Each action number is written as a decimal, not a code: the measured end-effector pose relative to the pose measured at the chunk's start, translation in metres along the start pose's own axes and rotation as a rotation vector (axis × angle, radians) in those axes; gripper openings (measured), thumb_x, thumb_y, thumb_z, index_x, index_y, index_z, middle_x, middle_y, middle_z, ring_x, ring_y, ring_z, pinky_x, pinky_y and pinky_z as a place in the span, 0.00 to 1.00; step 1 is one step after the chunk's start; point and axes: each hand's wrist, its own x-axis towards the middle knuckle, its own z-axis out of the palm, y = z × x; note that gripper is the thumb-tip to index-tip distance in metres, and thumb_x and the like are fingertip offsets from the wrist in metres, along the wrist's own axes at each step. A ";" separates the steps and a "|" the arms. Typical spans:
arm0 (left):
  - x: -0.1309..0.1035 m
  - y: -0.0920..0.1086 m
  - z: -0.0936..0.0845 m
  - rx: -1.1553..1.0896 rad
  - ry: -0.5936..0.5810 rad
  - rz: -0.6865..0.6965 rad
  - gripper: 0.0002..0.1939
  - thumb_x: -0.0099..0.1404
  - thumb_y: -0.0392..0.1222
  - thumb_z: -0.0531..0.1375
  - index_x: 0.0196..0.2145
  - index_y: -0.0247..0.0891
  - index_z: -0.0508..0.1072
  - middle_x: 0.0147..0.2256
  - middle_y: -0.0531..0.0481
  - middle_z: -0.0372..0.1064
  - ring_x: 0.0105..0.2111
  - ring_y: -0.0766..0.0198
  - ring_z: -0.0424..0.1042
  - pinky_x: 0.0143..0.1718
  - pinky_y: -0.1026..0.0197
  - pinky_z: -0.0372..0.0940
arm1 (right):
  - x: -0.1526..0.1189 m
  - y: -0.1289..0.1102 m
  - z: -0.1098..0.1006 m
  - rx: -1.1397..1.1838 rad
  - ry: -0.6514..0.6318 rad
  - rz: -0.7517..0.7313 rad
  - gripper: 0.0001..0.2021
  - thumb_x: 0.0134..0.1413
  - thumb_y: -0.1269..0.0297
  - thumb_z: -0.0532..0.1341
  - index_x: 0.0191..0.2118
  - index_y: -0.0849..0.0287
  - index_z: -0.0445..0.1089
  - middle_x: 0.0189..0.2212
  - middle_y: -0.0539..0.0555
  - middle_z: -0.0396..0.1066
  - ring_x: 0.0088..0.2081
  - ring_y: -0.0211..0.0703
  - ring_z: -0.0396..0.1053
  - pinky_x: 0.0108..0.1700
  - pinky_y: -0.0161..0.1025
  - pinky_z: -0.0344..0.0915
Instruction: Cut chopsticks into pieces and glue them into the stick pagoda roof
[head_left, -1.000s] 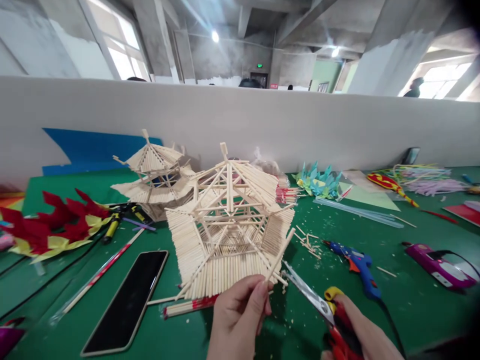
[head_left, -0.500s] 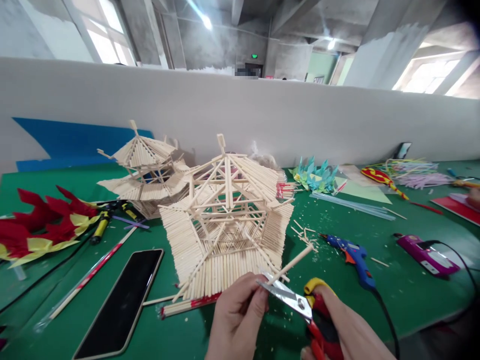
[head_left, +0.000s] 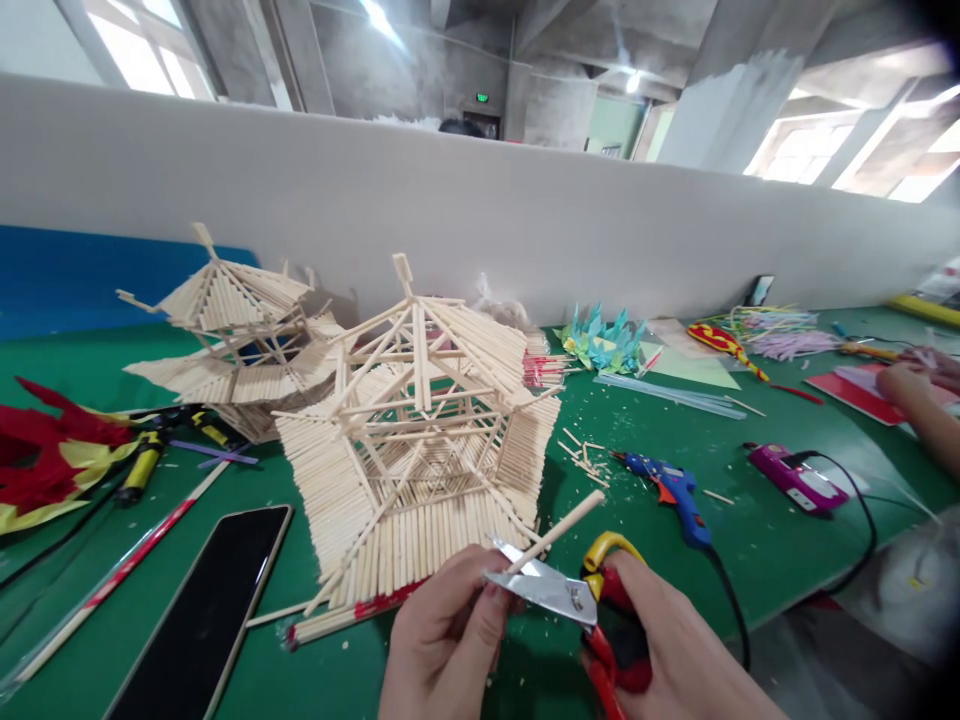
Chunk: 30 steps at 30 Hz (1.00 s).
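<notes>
My left hand (head_left: 450, 630) pinches one end of a thin wooden stick (head_left: 562, 528), which slants up to the right. In my right hand (head_left: 652, 635) are scissors (head_left: 547, 590) with red and yellow handles. The blades lie across the stick close to my left fingertips, with the stick between them. Just beyond my hands stands a pavilion model (head_left: 420, 430) of wooden sticks, its near roof side partly unfilled. A packet of sticks (head_left: 352, 615) in red-marked wrapping lies in front of it, partly hidden by my left hand.
A second stick pavilion (head_left: 240, 340) stands behind left. A phone (head_left: 202, 620) lies left of my hands. Right are a blue glue gun (head_left: 671, 490), stick offcuts (head_left: 585, 458) and a purple device (head_left: 799, 478) with a cable. Another person's hand (head_left: 911, 385) is at far right.
The view has turned slightly right, so the table things appear farther left. More of the other person's hand and arm shows. The scissors' blades remain around the stick.
</notes>
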 end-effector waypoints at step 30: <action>0.011 0.002 0.002 0.210 -0.219 0.236 0.10 0.59 0.28 0.51 0.30 0.39 0.68 0.26 0.53 0.63 0.26 0.68 0.64 0.28 0.68 0.57 | -0.004 0.022 0.012 0.129 0.053 -0.005 0.17 0.38 0.69 0.57 0.39 0.57 0.55 0.28 0.50 0.68 0.26 0.38 0.67 0.26 0.32 0.65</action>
